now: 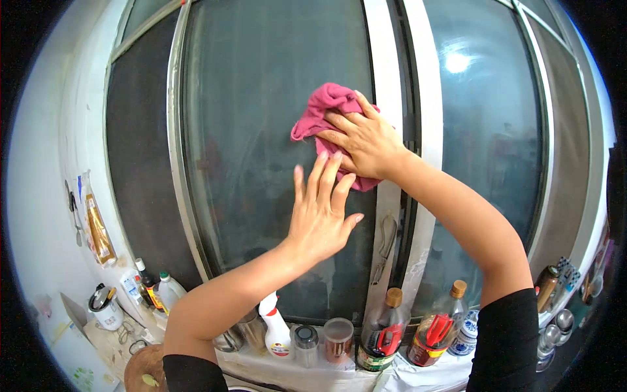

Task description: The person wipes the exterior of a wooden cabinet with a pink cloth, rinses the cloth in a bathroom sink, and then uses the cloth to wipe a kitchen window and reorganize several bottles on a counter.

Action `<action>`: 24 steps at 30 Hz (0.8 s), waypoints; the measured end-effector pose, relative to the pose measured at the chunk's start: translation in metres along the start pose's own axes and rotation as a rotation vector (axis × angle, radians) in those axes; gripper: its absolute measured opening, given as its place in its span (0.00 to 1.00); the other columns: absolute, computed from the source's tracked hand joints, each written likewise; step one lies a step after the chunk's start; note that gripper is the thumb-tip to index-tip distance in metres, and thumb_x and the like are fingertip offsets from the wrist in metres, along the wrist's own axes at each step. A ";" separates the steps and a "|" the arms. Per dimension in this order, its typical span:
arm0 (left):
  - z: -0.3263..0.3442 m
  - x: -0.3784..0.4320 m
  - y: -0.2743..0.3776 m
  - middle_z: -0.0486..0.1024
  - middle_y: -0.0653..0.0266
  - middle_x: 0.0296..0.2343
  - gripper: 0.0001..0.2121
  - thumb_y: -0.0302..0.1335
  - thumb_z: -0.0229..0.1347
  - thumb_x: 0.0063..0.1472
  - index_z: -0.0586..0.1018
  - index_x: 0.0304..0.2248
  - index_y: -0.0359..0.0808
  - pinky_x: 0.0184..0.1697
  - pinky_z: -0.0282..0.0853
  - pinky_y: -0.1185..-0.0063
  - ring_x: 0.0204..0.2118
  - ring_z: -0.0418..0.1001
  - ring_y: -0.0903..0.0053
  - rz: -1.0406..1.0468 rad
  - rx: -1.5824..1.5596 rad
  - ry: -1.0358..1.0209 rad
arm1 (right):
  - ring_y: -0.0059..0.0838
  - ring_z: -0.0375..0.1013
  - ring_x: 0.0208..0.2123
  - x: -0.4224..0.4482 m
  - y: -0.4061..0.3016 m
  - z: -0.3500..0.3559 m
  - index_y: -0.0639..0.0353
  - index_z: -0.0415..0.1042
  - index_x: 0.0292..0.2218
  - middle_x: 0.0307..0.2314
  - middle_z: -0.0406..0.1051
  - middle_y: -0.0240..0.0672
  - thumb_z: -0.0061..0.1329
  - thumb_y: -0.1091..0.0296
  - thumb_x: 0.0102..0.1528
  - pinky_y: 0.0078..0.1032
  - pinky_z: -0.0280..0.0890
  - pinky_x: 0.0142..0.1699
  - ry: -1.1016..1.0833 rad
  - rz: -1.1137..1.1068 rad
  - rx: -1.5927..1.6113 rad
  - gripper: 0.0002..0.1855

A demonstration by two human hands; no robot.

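Note:
A bunched pink cloth [325,100] lies flat against a framed window pane [254,98], close to the white vertical frame [387,59]. My right hand [365,139] is spread over the cloth and presses it to the glass. Just below and to the left, my left hand [318,215] is raised with its fingers apart and holds nothing. Its middle fingertips overlap the lower edge of the cloth in view; whether they touch it, I cannot tell. To the right, a second pane [482,122] reflects a bright lamp.
Along the sill [313,375] stand a white spray bottle [277,330], a lidded jar [306,345], a plastic container [338,338] and oil bottles [392,318] with red-handled jars. A white electric pot [106,311] and several bottles [169,289] are at left; a round wooden board [139,370] is below.

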State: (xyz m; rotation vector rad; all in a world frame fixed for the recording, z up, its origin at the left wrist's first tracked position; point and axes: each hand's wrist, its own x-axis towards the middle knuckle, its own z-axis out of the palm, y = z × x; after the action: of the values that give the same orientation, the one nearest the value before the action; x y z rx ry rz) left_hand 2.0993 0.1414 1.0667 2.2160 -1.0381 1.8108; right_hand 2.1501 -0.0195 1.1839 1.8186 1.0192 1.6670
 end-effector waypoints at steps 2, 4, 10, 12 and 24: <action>-0.008 0.015 -0.010 0.47 0.46 0.60 0.37 0.39 0.61 0.51 0.56 0.56 0.38 0.62 0.39 0.50 0.64 0.43 0.49 0.137 -0.016 0.062 | 0.29 0.68 0.46 0.002 -0.002 0.011 0.50 0.69 0.51 0.45 0.68 0.33 0.41 0.48 0.55 0.48 0.33 0.67 0.117 -0.027 0.014 0.26; -0.011 0.031 -0.019 0.47 0.45 0.60 0.37 0.40 0.59 0.53 0.54 0.58 0.38 0.63 0.39 0.53 0.64 0.43 0.51 0.184 0.000 0.082 | 0.29 0.68 0.46 -0.004 -0.005 0.007 0.52 0.68 0.51 0.45 0.68 0.33 0.40 0.48 0.55 0.48 0.32 0.67 0.069 0.020 0.035 0.27; 0.001 0.054 -0.031 0.42 0.43 0.62 0.36 0.51 0.44 0.62 0.53 0.61 0.34 0.65 0.39 0.63 0.65 0.39 0.50 0.074 -0.131 0.003 | 0.32 0.65 0.51 -0.011 -0.021 0.008 0.59 0.66 0.52 0.47 0.68 0.38 0.38 0.50 0.54 0.48 0.31 0.67 0.027 0.103 -0.060 0.29; 0.011 0.055 -0.025 0.41 0.42 0.62 0.36 0.52 0.41 0.63 0.53 0.61 0.34 0.65 0.38 0.62 0.65 0.39 0.50 0.079 -0.170 0.041 | 0.35 0.63 0.53 -0.017 -0.021 0.010 0.59 0.66 0.52 0.49 0.67 0.40 0.39 0.51 0.54 0.48 0.31 0.67 0.078 0.073 0.006 0.29; 0.034 0.087 -0.030 0.34 0.40 0.62 0.39 0.59 0.28 0.62 0.47 0.63 0.37 0.61 0.21 0.50 0.65 0.27 0.47 -0.145 -0.429 0.174 | 0.49 0.66 0.39 -0.032 -0.029 -0.007 0.65 0.69 0.35 0.34 0.66 0.46 0.48 0.78 0.43 0.46 0.57 0.56 0.545 0.227 0.480 0.13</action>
State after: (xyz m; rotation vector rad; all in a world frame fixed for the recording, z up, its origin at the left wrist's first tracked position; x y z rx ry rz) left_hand 2.1492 0.1102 1.1448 1.7989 -1.0769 1.5157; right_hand 2.1372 -0.0274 1.1424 1.8512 1.6024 2.2868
